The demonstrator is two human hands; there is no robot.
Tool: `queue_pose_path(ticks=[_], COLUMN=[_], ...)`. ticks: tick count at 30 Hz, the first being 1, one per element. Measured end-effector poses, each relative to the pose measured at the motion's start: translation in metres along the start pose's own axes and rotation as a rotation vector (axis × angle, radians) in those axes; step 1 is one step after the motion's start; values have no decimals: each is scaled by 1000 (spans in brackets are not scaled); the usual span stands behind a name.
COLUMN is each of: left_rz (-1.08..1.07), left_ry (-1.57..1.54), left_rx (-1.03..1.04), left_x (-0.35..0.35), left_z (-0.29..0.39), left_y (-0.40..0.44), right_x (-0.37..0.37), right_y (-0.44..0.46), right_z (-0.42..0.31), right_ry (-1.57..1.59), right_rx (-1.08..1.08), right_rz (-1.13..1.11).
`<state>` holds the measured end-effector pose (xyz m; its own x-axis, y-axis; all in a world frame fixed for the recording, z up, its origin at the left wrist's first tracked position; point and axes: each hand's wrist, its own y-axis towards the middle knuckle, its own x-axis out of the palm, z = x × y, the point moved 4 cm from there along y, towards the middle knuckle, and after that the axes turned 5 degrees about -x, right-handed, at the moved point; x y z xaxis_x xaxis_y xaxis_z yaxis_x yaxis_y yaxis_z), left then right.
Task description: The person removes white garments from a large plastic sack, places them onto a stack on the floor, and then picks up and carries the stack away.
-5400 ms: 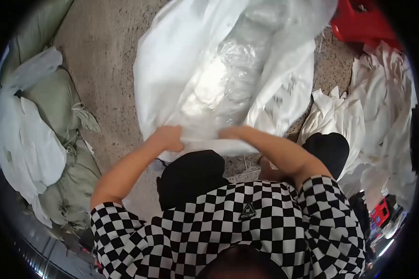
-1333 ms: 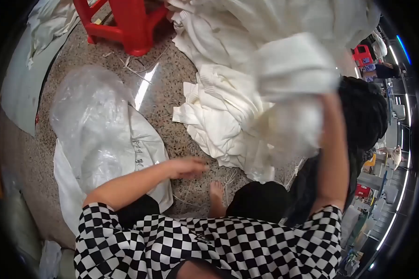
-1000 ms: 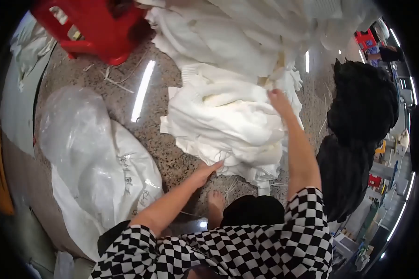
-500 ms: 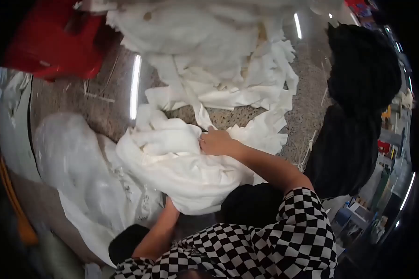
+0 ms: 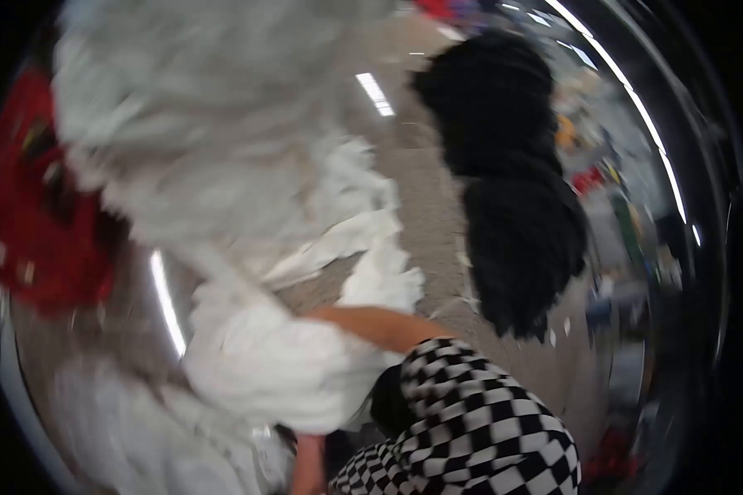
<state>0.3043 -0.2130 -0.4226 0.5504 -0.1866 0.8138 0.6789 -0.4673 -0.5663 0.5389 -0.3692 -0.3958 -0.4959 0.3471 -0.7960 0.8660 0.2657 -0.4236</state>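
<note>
A bunched bundle of white cloth lies against the front of my body, between my two arms. My right hand is at the far side of the bundle, its forearm wrapped around the cloth; the fingers are mostly hidden and blurred. My left hand reaches under the near edge of the bundle, where only the wrist and forearm show and the fingers are hidden. A strip of the cloth runs from the bundle up to a large white fabric heap beyond it.
Clear plastic sheeting lies to the left of the bundle. At the far left is a red plastic object. Two stacked black bundles stand on the speckled floor at right. Cluttered shelving or goods line the right edge.
My view has swung to the right and blurred, so everything sits farther left. My right arm now reaches around the far side of the white bundle, where earlier its hand gripped the cloth on top.
</note>
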Motion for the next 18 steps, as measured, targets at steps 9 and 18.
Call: queue_pose_path(ticks=[9, 18], left_rz=[-304, -710], left_ry=[1085, 1032], left_rx=[461, -338], left_x=[173, 312], left_z=[-10, 27], left_y=[-76, -235], right_x=[-233, -129], right_y=[-53, -105], right_z=[13, -154], right_ry=[-257, 52], right_rx=[-70, -232], right_rz=[24, -224])
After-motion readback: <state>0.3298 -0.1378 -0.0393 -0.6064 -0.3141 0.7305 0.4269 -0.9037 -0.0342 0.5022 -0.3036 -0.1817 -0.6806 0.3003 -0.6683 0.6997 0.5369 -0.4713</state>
